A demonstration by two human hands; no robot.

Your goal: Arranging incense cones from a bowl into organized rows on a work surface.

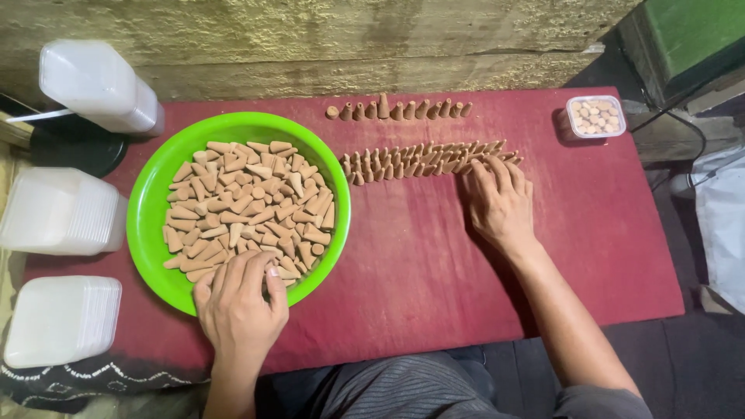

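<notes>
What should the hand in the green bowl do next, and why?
Probably pinch a few cones and lift them out. The left hand already rests on the pile in the green bowl, while the right hand sits by the long row.

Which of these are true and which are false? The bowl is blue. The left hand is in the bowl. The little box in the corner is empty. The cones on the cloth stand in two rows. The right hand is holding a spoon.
1. The bowl is blue. False: it is bright green.
2. The left hand is in the bowl. True: its fingers reach in among the loose cones.
3. The little box in the corner is empty. False: it holds cones packed inside.
4. The cones on the red cloth stand in two rows. True: a short row at the back and a longer row nearer the person.
5. The right hand is holding a spoon. False: it rests on the cloth, fingertips at the longer row.
</notes>
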